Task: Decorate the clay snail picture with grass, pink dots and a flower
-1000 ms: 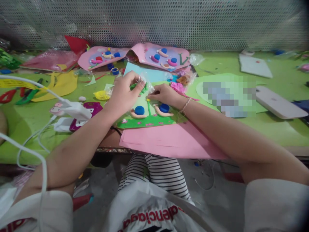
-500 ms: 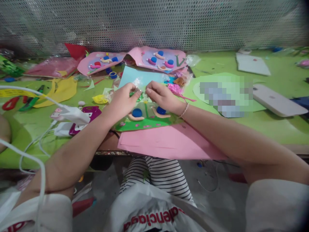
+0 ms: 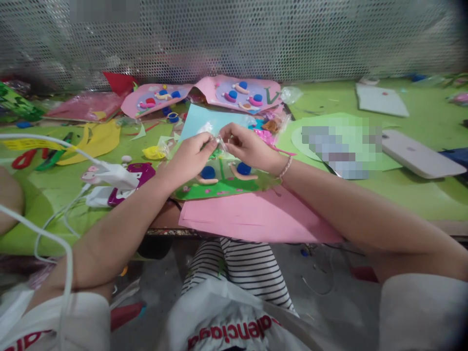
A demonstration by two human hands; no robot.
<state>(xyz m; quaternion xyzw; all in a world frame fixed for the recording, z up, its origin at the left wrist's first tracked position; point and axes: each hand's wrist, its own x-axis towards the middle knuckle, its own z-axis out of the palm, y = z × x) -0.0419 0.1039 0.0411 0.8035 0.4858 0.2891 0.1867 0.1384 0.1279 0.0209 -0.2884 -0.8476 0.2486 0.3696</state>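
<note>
Both hands meet over the middle of the table. My left hand (image 3: 193, 155) is closed in a pinch on a small clear plastic wrapper (image 3: 220, 141). From the other side, the bent fingers of my right hand (image 3: 252, 148) pinch the same wrapper. What is inside it, if anything, I cannot make out. Below the hands lies a green craft picture (image 3: 219, 191) with two clay snails, each a blue ball (image 3: 208, 172) on a peach-coloured strip (image 3: 244, 174). My hands and wrists cover part of the picture.
Pink sheets (image 3: 256, 219) lie at the front edge. A light blue sheet (image 3: 212, 116) and pink snail pictures (image 3: 241, 92) are behind. To the left are a charger with cables (image 3: 109, 175), scissors (image 3: 54, 155) and yellow paper (image 3: 91, 141); to the right, a phone (image 3: 420, 153).
My hands have come together, and the wrapper now shows between the fingertips of both. The things on the table stay in place; the view has shifted slightly.
</note>
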